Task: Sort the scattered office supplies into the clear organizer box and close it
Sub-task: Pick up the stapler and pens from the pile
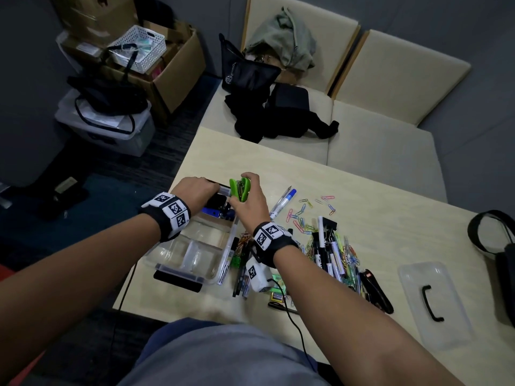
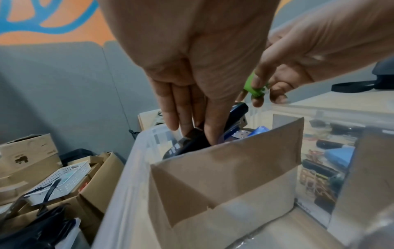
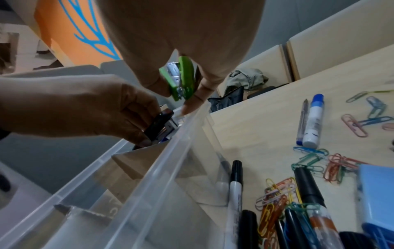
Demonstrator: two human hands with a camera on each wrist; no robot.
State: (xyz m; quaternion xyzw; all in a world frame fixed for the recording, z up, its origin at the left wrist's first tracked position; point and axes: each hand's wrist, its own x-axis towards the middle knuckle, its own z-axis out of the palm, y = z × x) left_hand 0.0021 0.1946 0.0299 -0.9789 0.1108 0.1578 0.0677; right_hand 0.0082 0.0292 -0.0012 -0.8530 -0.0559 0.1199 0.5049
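Note:
The clear organizer box (image 1: 172, 263) stands open on the left part of the pale table (image 1: 376, 196). My left hand (image 1: 214, 190) reaches into its far compartment and grips a black stapler (image 3: 160, 123) beside a blue stapler (image 2: 236, 116). Brown cardboard dividers (image 2: 224, 168) split the box. My right hand (image 1: 245, 185) holds a small green stapler (image 1: 239, 189) just above the box's far right rim (image 3: 192, 116). The green stapler (image 3: 181, 79) is pinched between thumb and fingers, clear of the box.
Right of the box lie markers (image 1: 323, 246), pens, a blue-capped tube (image 1: 284, 201) and several coloured paper clips (image 1: 301, 215). The clear lid (image 1: 418, 280) with its black handle lies at the right. A black bag strap (image 1: 490, 232) sits at the table's right edge.

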